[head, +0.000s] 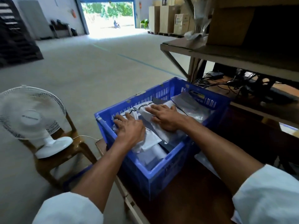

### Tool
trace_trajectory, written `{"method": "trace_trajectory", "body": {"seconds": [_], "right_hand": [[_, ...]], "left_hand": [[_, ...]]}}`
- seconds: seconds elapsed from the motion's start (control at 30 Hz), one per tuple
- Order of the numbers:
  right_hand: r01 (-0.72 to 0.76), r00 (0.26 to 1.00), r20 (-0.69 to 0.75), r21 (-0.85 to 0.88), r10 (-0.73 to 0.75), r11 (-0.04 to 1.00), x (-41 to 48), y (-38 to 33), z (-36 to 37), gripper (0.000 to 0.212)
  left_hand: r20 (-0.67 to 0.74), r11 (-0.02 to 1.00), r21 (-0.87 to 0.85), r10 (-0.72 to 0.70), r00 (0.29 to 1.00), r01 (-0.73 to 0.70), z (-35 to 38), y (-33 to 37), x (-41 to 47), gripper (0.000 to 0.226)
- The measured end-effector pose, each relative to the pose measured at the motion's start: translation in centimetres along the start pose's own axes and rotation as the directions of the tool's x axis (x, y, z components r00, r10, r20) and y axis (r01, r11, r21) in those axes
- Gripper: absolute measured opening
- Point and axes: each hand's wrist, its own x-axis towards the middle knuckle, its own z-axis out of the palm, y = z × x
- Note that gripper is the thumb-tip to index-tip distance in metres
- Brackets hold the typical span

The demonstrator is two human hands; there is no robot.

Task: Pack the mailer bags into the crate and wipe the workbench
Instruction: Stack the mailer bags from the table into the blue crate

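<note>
hands: left hand point(129, 126), right hand point(163, 117) flat, ungripping, on mailer bags point(155, 131) | inside crate point(161, 172) rim

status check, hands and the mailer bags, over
Left hand and right hand both flat, palms down on mailer bags. Bags piled inside blue crate on workbench. Nothing blocking.

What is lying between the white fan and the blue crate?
In the head view, only bare grey concrete floor and a brown chair arm separate the white table fan from the blue plastic crate.
</note>
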Motion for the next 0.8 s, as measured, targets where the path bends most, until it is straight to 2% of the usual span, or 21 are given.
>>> {"method": "trace_trajectory", "body": {"seconds": [0.07,0.1,0.17,0.23,0.33,0.47,0.6,0.7,0.73,0.8], "right_hand": [[-0.004,0.986,0.164,-0.036,0.010,0.999,0.1,0.2,1.1,0.058],[-0.009,0.972,0.234,-0.040,0.018,0.999,0.0,0.3,1.4,0.058],[-0.022,0.952,0.304,-0.029,0.030,0.999,0.0,0.7,1.3,0.057],[0.002,0.955,0.296,-0.019,0.004,1.000,0.0,1.1,0.8,0.057],[0.056,0.944,0.326,-0.009,-0.050,0.998,-0.3,0.8,0.5,0.059],[0.190,0.898,0.408,-0.024,-0.164,0.982,-0.2,-0.3,1.2,0.057],[0.216,0.867,0.481,-0.130,-0.129,0.968,-0.3,-0.3,2.3,0.065],[0.211,0.894,0.426,-0.126,-0.140,0.969,-0.9,-0.2,2.0,0.063],[0.189,0.925,0.349,-0.085,-0.148,0.978,-1.4,-0.1,1.5,0.060],[0.129,0.989,0.074,0.041,-0.132,0.991,-3.0,0.2,0.4,0.055]], "left_hand": [[0.062,0.997,0.049,-0.057,0.996,0.054,0.3,-0.1,0.3,0.085],[0.072,0.994,0.080,-0.076,0.994,0.071,0.2,0.1,0.1,0.093],[0.076,0.976,0.212,-0.073,0.994,0.055,-0.2,0.5,-0.4,0.092],[0.048,0.952,0.306,0.006,0.999,-0.021,-1.0,0.9,-1.2,0.094],[0.095,0.907,0.395,0.119,0.988,-0.147,-1.1,0.9,-2.2,0.087],[0.207,0.890,0.429,0.070,0.976,-0.155,-0.7,1.1,-3.7,0.082],[0.204,0.836,0.531,0.037,0.978,-0.142,-0.2,0.9,-4.3,0.080],[0.193,0.816,0.559,0.040,0.980,-0.144,-0.5,0.9,-4.2,0.079],[0.162,0.819,0.555,0.069,0.984,-0.149,-0.7,1.0,-4.3,0.078],[0.043,0.835,0.525,0.165,0.985,-0.163,-1.4,1.7,-5.0,0.072]]}}
